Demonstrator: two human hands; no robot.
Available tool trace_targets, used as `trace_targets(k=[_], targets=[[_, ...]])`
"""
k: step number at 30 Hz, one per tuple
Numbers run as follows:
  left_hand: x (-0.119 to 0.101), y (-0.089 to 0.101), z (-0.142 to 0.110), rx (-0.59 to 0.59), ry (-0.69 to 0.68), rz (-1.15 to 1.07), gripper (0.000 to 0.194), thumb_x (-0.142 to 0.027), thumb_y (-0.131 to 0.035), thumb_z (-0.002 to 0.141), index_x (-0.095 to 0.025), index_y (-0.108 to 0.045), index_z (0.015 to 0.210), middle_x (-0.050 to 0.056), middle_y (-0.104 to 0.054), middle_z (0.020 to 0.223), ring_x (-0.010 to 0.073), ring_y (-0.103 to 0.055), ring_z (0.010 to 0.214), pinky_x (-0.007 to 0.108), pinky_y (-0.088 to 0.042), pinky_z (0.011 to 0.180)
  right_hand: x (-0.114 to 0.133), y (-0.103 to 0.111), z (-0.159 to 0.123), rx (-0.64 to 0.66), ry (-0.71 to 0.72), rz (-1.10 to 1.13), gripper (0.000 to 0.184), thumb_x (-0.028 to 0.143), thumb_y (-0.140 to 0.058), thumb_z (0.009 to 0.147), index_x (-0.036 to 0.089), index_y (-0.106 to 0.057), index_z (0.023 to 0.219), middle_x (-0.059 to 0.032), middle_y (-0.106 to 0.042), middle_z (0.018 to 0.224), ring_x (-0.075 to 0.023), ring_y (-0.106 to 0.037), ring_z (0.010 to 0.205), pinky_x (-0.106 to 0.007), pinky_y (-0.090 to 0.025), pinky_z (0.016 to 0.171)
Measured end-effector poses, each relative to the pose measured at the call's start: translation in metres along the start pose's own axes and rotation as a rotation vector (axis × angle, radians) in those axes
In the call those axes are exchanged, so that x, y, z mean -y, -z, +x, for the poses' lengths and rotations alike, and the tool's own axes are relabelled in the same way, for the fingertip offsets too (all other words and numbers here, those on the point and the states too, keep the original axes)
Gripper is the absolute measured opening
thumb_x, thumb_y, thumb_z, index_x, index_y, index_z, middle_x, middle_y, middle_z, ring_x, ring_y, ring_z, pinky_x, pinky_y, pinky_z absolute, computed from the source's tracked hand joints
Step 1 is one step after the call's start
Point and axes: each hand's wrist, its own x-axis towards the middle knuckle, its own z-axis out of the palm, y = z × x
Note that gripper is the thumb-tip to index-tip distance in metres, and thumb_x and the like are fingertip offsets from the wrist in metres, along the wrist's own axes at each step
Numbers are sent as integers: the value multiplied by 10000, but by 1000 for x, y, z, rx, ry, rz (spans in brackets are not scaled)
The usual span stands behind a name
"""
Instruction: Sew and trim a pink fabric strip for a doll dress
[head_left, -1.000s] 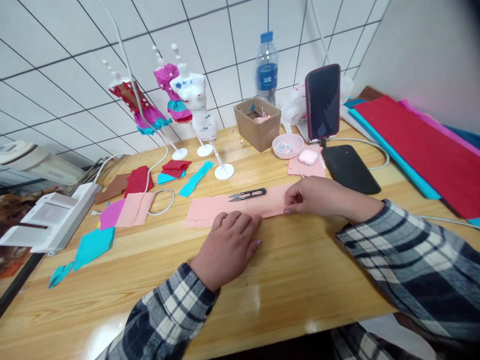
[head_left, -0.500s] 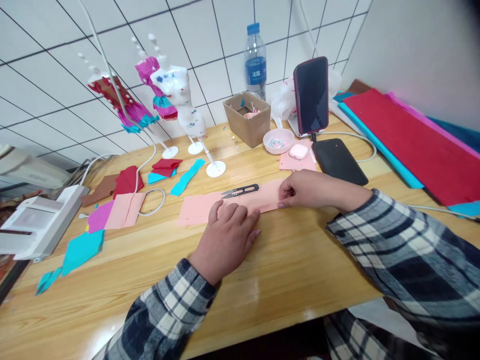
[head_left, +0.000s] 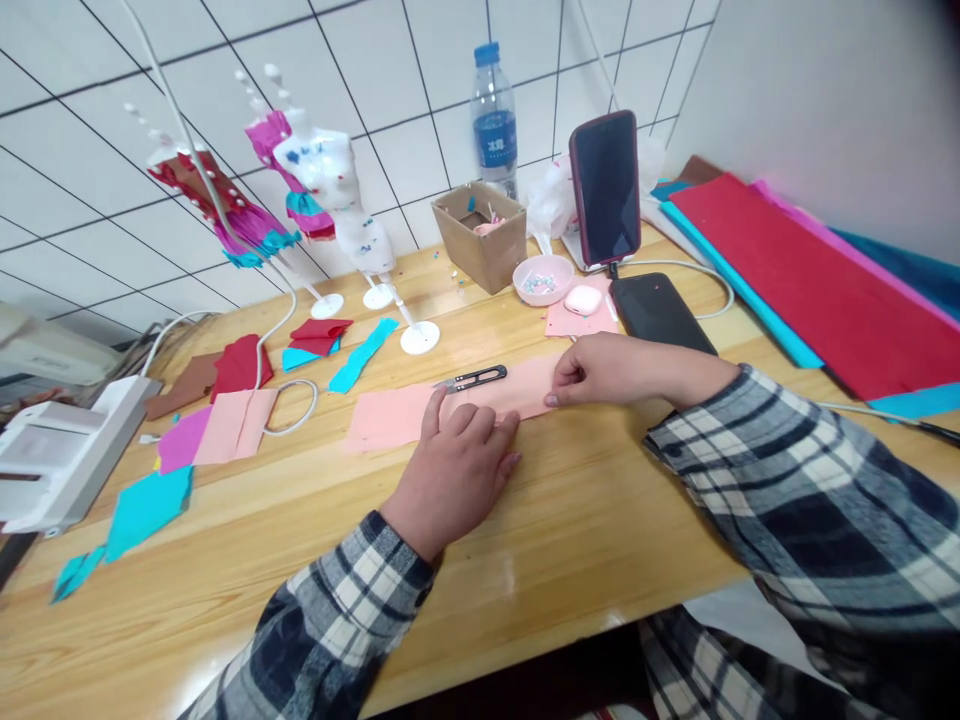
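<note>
A long pink strip of crepe paper (head_left: 386,415) lies flat across the middle of the wooden table. My left hand (head_left: 456,472) rests on its near edge, fingers stretched out and palm down. At the strip's right end, my right hand (head_left: 611,368) pinches the edge between thumb and bent fingers. A pair of dark-handled thread snips (head_left: 480,378) lies on the strip just beyond my left fingertips, touched by neither grip. The left index fingertip is close to the blades.
Behind stand a bare white mannequin (head_left: 352,205) and two dressed ones, a cardboard box (head_left: 484,240), a pink bowl (head_left: 541,280) of beads and a bottle (head_left: 495,125). Phones (head_left: 606,190) and coloured sheets (head_left: 817,280) lie right. Paper scraps (head_left: 150,510) and a cable lie left.
The view has shifted slightly, so the table things appear a little further left. Both hands keep their places on the pink strip, with the left index finger now nearer the snips' blades.
</note>
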Motion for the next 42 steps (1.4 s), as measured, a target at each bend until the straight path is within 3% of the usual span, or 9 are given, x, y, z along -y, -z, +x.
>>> trace_targets(k=[6,9,19,24,27,30,33,37,42], targets=[[-1,-5,1,-75,-41,1,363,-310,-412,974,-177,-581,1266,74,-614,1231,259,-515,1133,551,-240,1150,-6,4,-3,20,2,9,245,440,-624,762,209,-697,725,-6,-674,679,-157,-567,637,-265,-379,587],[0,-6,1,-40,-62,-32,381,-310,-405,980,-147,-572,1281,77,-638,1173,244,-524,1130,491,-303,1133,-4,4,-3,17,-9,-4,205,401,-626,757,208,-687,719,-4,-663,670,-154,-561,631,-262,-377,584],[-4,-10,-1,-58,-46,-13,395,-319,-419,984,-202,-523,1347,65,-650,1133,239,-533,1160,593,-175,1176,-1,3,-3,-27,-25,-104,133,335,-632,725,202,-620,718,5,-627,653,-141,-527,600,-251,-332,539],[-7,-18,-5,-104,-29,8,413,-338,-396,992,-181,-525,1352,65,-612,1299,238,-492,1250,530,-202,1187,2,-10,-24,-434,-69,-237,333,118,-526,730,229,-634,1025,-29,-692,939,-182,-611,757,-275,-398,603],[-7,-23,-7,-115,-53,23,446,-351,-364,1001,-155,-506,1376,65,-493,1461,238,-380,1378,464,-238,1187,19,-38,-42,-671,78,-310,412,179,-529,814,194,-617,1217,-127,-584,1314,-289,-527,1194,-395,-430,931],[-6,-24,-8,-80,-44,1,487,-367,-330,1010,-140,-448,1424,75,-428,1514,239,-305,1434,452,-266,1174,33,-69,-53,-610,214,-418,500,329,-511,897,277,-505,1394,-92,-338,1563,-349,-303,1407,-550,-304,1075],[-7,-22,-9,-13,14,-68,501,-388,-306,1014,-193,-381,1469,60,-405,1530,249,-320,1428,498,-299,1145,33,-85,-57,-580,164,-477,503,369,-465,934,302,-467,1433,-72,-275,1594,-353,-273,1428,-579,-291,1084],[-6,-18,-9,45,70,-130,477,-402,-294,1013,-266,-381,1463,40,-358,1557,274,-331,1421,594,-312,1104,21,-86,-61,-598,64,-505,460,359,-447,949,341,-497,1407,-53,-249,1602,-359,-272,1432,-603,-318,1060],[-1,-17,-10,61,45,-164,487,-405,-315,1008,-274,-352,1476,44,-336,1567,263,-335,1420,605,-300,1107,13,-81,-70,-648,-71,-467,413,327,-437,962,358,-554,1357,-54,-278,1593,-332,-311,1424,-563,-344,1057]])
